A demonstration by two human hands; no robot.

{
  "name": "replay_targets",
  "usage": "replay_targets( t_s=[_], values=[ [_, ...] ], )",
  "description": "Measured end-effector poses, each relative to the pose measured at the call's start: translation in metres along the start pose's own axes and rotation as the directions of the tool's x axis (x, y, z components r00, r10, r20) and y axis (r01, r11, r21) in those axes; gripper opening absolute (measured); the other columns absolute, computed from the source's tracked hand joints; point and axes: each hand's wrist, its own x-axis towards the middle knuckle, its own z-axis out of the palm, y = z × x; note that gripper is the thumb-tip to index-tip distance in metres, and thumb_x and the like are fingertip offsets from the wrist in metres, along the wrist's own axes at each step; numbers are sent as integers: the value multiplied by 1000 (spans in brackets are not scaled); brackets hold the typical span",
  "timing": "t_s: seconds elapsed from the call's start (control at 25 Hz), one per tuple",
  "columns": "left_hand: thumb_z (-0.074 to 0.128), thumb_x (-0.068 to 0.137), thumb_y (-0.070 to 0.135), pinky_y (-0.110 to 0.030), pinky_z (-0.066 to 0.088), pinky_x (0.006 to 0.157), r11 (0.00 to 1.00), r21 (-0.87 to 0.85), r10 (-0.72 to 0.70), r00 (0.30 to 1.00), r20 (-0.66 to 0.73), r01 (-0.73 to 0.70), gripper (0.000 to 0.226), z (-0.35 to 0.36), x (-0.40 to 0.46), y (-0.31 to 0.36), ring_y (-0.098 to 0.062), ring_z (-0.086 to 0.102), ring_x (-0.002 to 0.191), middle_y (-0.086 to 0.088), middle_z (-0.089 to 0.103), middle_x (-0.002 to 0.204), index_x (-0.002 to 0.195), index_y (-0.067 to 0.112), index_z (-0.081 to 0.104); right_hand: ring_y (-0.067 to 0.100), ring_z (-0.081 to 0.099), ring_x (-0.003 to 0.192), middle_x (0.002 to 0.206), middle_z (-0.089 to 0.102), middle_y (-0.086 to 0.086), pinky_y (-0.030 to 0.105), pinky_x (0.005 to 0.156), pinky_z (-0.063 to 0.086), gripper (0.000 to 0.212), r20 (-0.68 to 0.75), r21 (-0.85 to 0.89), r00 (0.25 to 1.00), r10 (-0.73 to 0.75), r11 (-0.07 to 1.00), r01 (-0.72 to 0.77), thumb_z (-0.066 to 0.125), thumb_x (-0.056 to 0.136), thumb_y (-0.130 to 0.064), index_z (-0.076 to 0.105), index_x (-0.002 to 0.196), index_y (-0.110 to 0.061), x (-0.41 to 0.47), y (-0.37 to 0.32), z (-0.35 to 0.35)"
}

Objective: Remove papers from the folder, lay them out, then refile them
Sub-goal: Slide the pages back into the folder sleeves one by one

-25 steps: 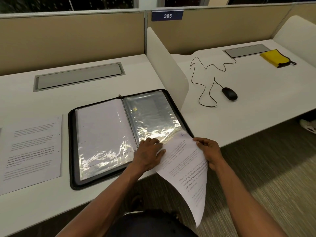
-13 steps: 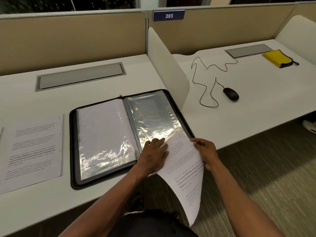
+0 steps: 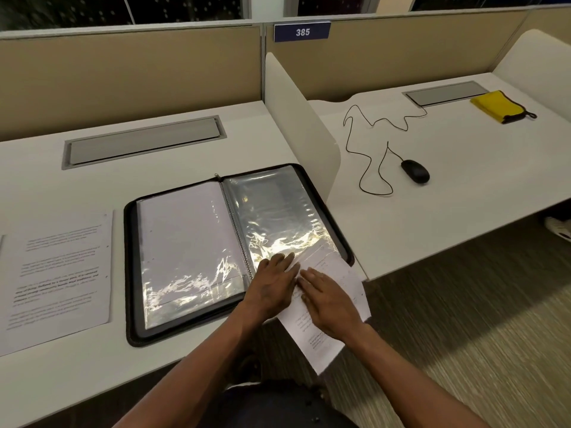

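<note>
One printed sheet (image 3: pixel 58 273) lies flat at the left of the white worktop (image 3: pixel 173 168). One black zip folder (image 3: pixel 228 251) lies open beside it, showing two clear sleeves. At its near right corner, the left hand (image 3: pixel 273 288) and right hand (image 3: pixel 330 299), fingers straight, press on one second sheet (image 3: pixel 336 288) overhanging the worktop edge. Far right: one wired mouse (image 3: pixel 415 170), one yellow pouch (image 3: pixel 499 106).

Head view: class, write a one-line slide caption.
Both hands, left hand and right hand, feed a printed white paper sheet into the open black zip folder's clear sleeve.
</note>
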Motion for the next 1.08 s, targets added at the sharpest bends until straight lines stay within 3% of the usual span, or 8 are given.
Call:
replay_targets(
  t_s=[0.12,0.28,0.48,0.56,0.72,0.84,0.96,1.08],
  values=[
    [39,103,35,-44,25,115,999,-42,12,1000,10,-12,50,-3,0,-3,-28,27,147,-6,32,160,151,23,38,15,3,155,167,14,2,38,126,8,64,136,-51,990,26,999,-19,8,105,-49,22,159,-20,6,5,4],
    [51,98,28,-45,33,112,999,-36,40,999,-5,-41,52,-4,-11,-8,-29,35,144,-6,41,155,149,24,42,16,-16,153,167,-10,-1,43,126,-4,63,240,-141,970,38,990,-4,2,102,-58,3,160,-32,19,8,-4],
    [73,85,25,-40,49,86,997,-71,-22,982,-189,9,57,0,-32,-18,-26,63,105,-3,67,122,139,20,53,21,-20,153,166,-17,-2,46,124,-7,56,240,-203,968,75,979,-25,12,105,-58,-7,156,-47,29,12,-4],
    [72,86,20,-38,51,77,994,-96,-86,950,-301,59,49,-2,-37,-20,-24,64,91,-3,71,105,132,14,60,23,-19,152,167,-17,-1,49,124,-5,57,223,-216,969,102,975,-53,13,105,-58,-10,155,-48,29,13,-3],
    [75,80,22,-31,49,60,996,-82,-60,939,-340,34,22,-3,-43,-23,-21,60,79,-1,66,82,100,15,70,24,-15,154,168,-16,0,49,125,-4,59,236,-202,971,35,979,13,11,103,-59,-8,157,-45,32,9,-2],
    [77,77,25,-29,49,50,993,-106,-82,945,-316,51,21,-3,-44,-24,-17,57,82,1,63,84,95,17,69,25,-20,153,168,-16,1,51,123,-8,60,227,-214,974,3,976,47,14,103,-61,-6,157,-44,36,2,3],
    [66,84,28,-31,50,48,991,-114,-97,942,-321,63,18,1,-45,-26,-17,55,85,2,62,86,99,18,67,27,-22,152,167,-18,-1,58,122,-7,63,202,-228,977,74,973,-27,15,101,-66,-7,157,-46,40,-4,9],
    [64,87,25,-31,51,49,992,-115,-92,940,-328,57,18,4,-47,-29,-18,56,86,1,64,90,104,19,66,28,-19,153,168,-14,1,58,121,-10,67,158,-230,974,163,965,-124,8,98,-70,3,159,-43,41,-4,12]
  ],
)
